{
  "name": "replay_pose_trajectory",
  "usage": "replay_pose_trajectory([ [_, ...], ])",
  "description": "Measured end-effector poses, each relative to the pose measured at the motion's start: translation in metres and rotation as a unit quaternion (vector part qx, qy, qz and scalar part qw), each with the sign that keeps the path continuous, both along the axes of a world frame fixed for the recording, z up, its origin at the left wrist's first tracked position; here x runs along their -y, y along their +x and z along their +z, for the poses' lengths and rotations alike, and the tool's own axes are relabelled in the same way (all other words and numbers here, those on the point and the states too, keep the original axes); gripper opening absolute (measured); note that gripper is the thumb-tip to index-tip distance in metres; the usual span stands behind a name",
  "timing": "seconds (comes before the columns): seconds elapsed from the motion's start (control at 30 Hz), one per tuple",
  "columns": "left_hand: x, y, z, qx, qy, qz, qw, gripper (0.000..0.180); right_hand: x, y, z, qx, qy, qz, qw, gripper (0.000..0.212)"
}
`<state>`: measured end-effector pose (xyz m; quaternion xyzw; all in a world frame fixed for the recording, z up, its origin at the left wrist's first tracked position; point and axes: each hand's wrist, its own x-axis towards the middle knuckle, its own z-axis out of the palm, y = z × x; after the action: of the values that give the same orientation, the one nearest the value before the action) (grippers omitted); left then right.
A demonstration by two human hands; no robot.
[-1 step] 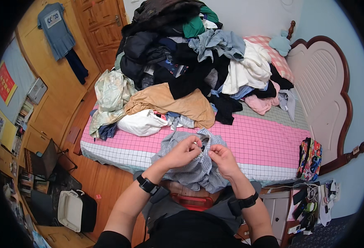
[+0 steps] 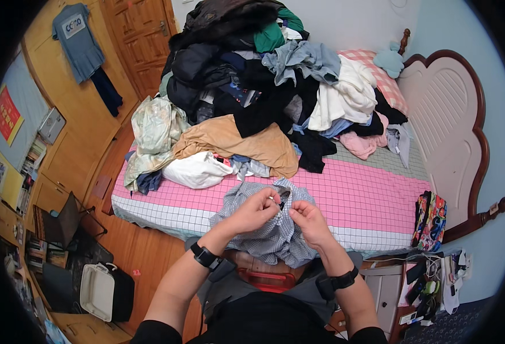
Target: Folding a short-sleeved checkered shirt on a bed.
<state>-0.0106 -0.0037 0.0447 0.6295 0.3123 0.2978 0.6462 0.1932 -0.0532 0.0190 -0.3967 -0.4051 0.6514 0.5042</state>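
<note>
- Left hand (image 2: 255, 207): thumb and forefinger drawn together in a pinch on the edge of the checked garment, back of the hand uppermost.
- Right hand (image 2: 311, 222): thumb and forefinger likewise closed on the garment, just beside the left, with a narrow gap between the two.
- Grey-and-white finely checked cloth garment (image 2: 272, 238): bunched in loose folds beneath both hands, at the near edge of the bed; a paler strip of its cloth runs between the hands, and a small dark spot (too small to identify) shows there.
- Black wrist straps with dark units: one on each forearm, the left (image 2: 206, 256) and the right (image 2: 344, 279).
- Red glossy object (image 2: 269, 280): below the garment, between the knees, partly hidden.
- Pink, white and green grid-patterned bedsheet (image 2: 373, 200): spread under the garment.
- Tan crumpled cloth (image 2: 252, 143) and white crumpled cloth (image 2: 198, 172): beyond the garment, at the front of a large mixed heap of clothes.
- Blue-grey short-sleeved top (image 2: 83, 54): hanging at upper left, its pale rectangular panel (image 2: 73, 27) bearing large dark lettering.
- Red rectangular sheet with yellow characters (image 2: 7, 112): at far left.
</note>
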Motion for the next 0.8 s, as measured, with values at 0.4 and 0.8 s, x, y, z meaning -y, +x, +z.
replay_pose_trajectory([
  [0.4, 0.003, 0.003, 0.008, 0.076, -0.082, -0.034, 0.993, 0.019, 0.007, -0.004, -0.004, -0.041, -0.052, 0.061, 0.996, 0.013],
  [0.8, -0.002, 0.001, -0.001, 0.045, -0.011, -0.037, 0.998, 0.018, 0.006, 0.007, -0.009, -0.089, -0.058, 0.062, 0.992, 0.014],
])
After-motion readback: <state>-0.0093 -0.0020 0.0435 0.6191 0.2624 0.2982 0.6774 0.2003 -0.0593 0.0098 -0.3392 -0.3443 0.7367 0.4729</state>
